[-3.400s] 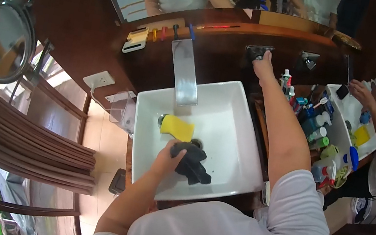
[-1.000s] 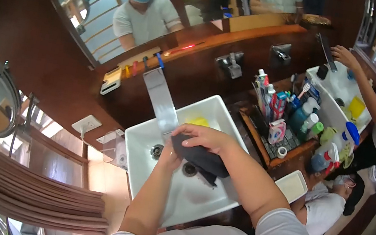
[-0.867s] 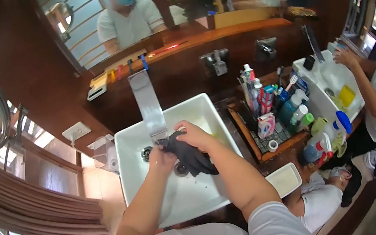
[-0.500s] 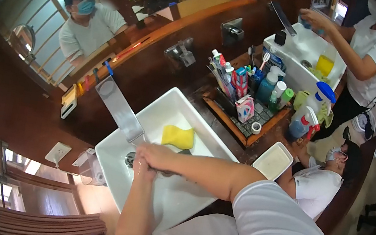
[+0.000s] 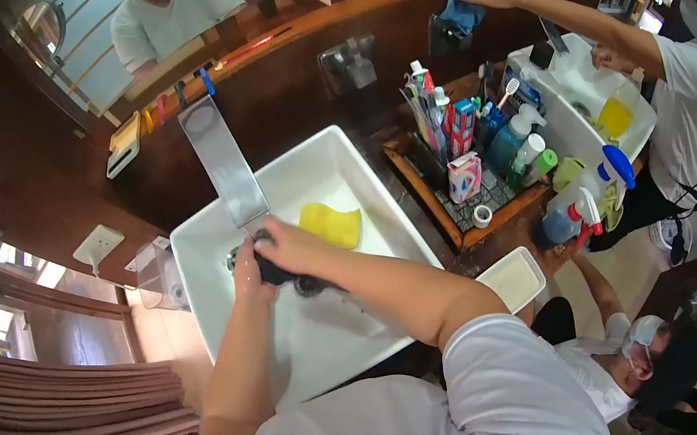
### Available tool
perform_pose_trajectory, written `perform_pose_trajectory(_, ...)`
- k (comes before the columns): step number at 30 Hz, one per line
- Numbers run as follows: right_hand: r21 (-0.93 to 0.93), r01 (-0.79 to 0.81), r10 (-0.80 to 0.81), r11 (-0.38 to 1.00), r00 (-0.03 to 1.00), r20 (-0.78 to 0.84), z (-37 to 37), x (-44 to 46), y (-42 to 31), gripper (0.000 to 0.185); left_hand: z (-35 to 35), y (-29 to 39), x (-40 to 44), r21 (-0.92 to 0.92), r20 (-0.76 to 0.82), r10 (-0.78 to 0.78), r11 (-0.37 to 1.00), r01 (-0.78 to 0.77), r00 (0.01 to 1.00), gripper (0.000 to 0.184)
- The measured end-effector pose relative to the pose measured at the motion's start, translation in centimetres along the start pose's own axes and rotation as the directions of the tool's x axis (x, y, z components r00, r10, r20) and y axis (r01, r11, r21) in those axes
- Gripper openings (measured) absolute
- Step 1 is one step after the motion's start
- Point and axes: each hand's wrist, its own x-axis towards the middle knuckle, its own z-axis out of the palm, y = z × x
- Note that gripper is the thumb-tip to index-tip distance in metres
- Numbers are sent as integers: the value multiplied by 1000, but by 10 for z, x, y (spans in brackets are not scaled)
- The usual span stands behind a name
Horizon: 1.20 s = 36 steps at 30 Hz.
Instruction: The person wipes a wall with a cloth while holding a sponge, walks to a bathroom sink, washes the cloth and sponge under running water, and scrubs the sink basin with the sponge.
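Note:
Both of my hands are together at the end of the metal faucet (image 5: 223,160), over the white sink (image 5: 321,348). My left hand (image 5: 252,273) is closed on one side of a dark cloth (image 5: 272,272). My right hand (image 5: 285,247) grips the same cloth from above, its fingers wrapped round it. Part of the cloth hangs below the hands near the drain. A yellow sponge (image 5: 330,225) lies in the sink, just behind my right forearm.
Right of the sink stands a wooden tray (image 5: 426,199) with toothpaste, brushes and several bottles. A white dish (image 5: 512,279) and spray bottles (image 5: 564,220) are near it. One person reaches toward the wall with a blue cloth (image 5: 464,14) beside a second sink (image 5: 566,93); another crouches lower right.
My hands have kept to the faucet's end, and more of the dark cloth shows between them. The standing co-worker's arm has stretched left to the wall with a blue cloth.

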Motion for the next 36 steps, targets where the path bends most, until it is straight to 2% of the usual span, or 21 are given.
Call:
perform_pose_trajectory(2, -48, 86, -76, 995, 981, 181, 11, -18, -30, 32, -50, -42, 24, -293, 264, 93, 956, -13, 960, 39)
perform_pose_trajectory(3, -174, 109, -59, 979, 961, 272, 4, -23, -45, 31, -46, -41, 23, -211, 212, 17, 977, 29, 977, 37)
perform_pose_trajectory(7, -311, -10, -4, 950, 999, -44, -29, -6, -21, 31, 28, 5, -9, 54, -55, -214, 975, 217, 975, 28)
perform_pose_trajectory(8, -267, -214, 196, 940, 976, -92, -27, 12, 21, 31, 30, 10, -11, 122, 7, -258, 959, 256, 966, 29)
perform_pose_trajectory(10, -159, -177, 156, 971, 979, -135, -24, 17, 28, 41, 25, 17, -13, 258, 115, -357, 912, 320, 927, 30)
perform_pose_trajectory(13, 384, -58, 103, 921, 990, -98, -10, 16, 25, 48, 18, 19, -15, 589, 204, -256, 803, 90, 945, 39)
perform_pose_trajectory(15, 469, -277, 289, 839, 956, 49, -23, 11, 26, 57, 11, 20, -9, 461, 301, -212, 886, 52, 930, 40)
perform_pose_trajectory(16, 382, -363, 302, 850, 929, 212, -26, 13, 31, 65, 6, 19, -3, 239, 359, -159, 968, 74, 920, 39)
perform_pose_trajectory(17, 119, -293, 252, 949, 928, 275, -27, 12, 38, 68, 3, 23, -3, 86, 257, -93, 994, 73, 962, 35)
perform_pose_trajectory(19, 125, -504, 344, 855, 730, 590, -36, 8, 16, 54, -2, 27, -1, -115, 42, -22, 993, 26, 999, 28)
perform_pose_trajectory(21, 297, -522, 348, 799, 806, 479, -32, 9, 19, 48, -8, 23, 4, -217, -156, -11, 976, -23, 988, 23)
perform_pose_trajectory(23, 396, -442, 348, 805, 892, 288, -25, 10, 19, 52, -11, 15, 2, -263, -149, -184, 955, 140, 972, 22)
perform_pose_trajectory(25, -23, -212, 213, 977, 960, 180, -4, 1, 3, 48, -21, -8, 15, -311, -182, -246, 933, 182, 952, 22)
perform_pose_trajectory(26, -245, -79, 120, 966, 980, 157, 5, -7, -15, 46, -35, -20, 20, -20, -101, -221, 975, 221, 970, 22)
perform_pose_trajectory(27, -386, -3, 140, 922, 935, 326, 5, -13, -45, 46, -51, -38, 26, -233, 114, -122, 962, 146, 986, 20)
perform_pose_trajectory(28, -378, -21, 131, 925, 954, 268, 8, -12, -40, 44, -61, -53, 27, -439, 296, 28, 892, 110, 955, 19)
perform_pose_trajectory(30, -352, -63, 122, 934, 982, 146, 12, -3, -12, 41, 0, -15, -7, -164, -64, -158, 976, 146, 985, 19)
perform_pose_trajectory(31, -519, 363, -361, 774, 926, 110, 9, 3, 32, 38, 8, -11, 1, -111, -88, -182, 979, 172, 979, 20)
perform_pose_trajectory(32, -481, -116, 159, 869, 986, 50, -9, 10, 17, 37, 8, -12, 3, -57, -58, -173, 984, 170, 983, 21)
perform_pose_trajectory(34, -387, -299, 302, 872, 952, -53, -17, 17, 13, 39, 7, -13, 6, 52, 7, -162, 985, 162, 987, 22)
perform_pose_trajectory(36, -283, -99, 120, 954, 991, 58, 7, 4, -3, 41, -6, -15, 1, -112, 2, -201, 973, 200, 980, 22)
